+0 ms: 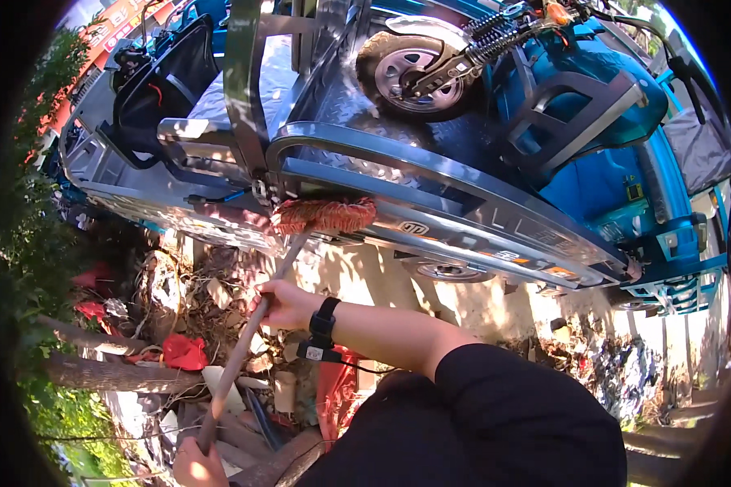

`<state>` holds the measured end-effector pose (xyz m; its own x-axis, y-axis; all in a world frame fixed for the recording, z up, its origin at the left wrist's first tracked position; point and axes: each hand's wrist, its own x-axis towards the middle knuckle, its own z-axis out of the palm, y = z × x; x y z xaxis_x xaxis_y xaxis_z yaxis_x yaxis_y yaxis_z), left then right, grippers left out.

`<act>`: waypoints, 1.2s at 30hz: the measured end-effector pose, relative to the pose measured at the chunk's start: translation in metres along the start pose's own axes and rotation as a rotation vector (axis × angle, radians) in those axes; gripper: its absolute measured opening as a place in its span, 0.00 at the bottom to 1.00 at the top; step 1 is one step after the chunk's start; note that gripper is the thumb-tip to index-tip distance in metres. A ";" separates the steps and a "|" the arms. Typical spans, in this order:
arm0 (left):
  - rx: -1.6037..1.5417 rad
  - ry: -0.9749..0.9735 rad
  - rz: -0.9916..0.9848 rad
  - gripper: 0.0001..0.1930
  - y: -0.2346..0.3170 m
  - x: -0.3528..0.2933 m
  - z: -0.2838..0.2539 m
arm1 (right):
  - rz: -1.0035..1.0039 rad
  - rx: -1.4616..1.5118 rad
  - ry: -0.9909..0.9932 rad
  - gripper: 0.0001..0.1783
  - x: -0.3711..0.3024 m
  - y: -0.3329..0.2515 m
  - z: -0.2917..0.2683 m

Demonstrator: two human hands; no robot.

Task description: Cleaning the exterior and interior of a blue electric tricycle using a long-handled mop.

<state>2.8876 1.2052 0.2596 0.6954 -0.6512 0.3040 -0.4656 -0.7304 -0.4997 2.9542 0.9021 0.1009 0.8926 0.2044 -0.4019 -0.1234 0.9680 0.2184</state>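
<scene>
My right hand (287, 304), with a black strap and small device on the wrist, wraps round the upper part of a long wooden handle (234, 365). Lower down, my left hand (199, 465) grips the same handle close to its bottom visible end. The handle slants up to a duster head (325, 215) of shaggy red and pale strands. That head rests against the silver-grey side panel (463, 235) of a cargo tricycle, just under its rail. Most of my left forearm lies outside the picture.
A wheel with fork (418, 77) and blue vehicle parts (593, 97) stand on the cargo bed. Logs (122, 373), rubble and red cloth (184, 352) litter the ground at the left. Green leaves (45, 243) hang along the left edge.
</scene>
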 end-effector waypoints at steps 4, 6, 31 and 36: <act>-0.030 -0.107 0.015 0.15 0.019 0.015 -0.010 | 0.033 0.076 0.006 0.07 -0.005 -0.014 -0.025; 0.022 -0.213 -0.024 0.11 0.045 0.031 -0.028 | -0.010 0.073 0.108 0.07 -0.012 -0.026 -0.040; -0.480 -0.490 0.682 0.15 0.368 0.062 -0.005 | -0.776 0.522 0.466 0.07 -0.298 -0.197 -0.323; -0.599 -0.718 0.810 0.18 0.471 0.046 -0.038 | -0.923 0.586 0.544 0.14 -0.375 -0.206 -0.355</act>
<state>2.6795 0.8228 0.0689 0.1445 -0.8370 -0.5278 -0.9471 -0.2714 0.1712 2.4907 0.6775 -0.1095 0.2265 -0.3545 -0.9072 0.8005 0.5984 -0.0340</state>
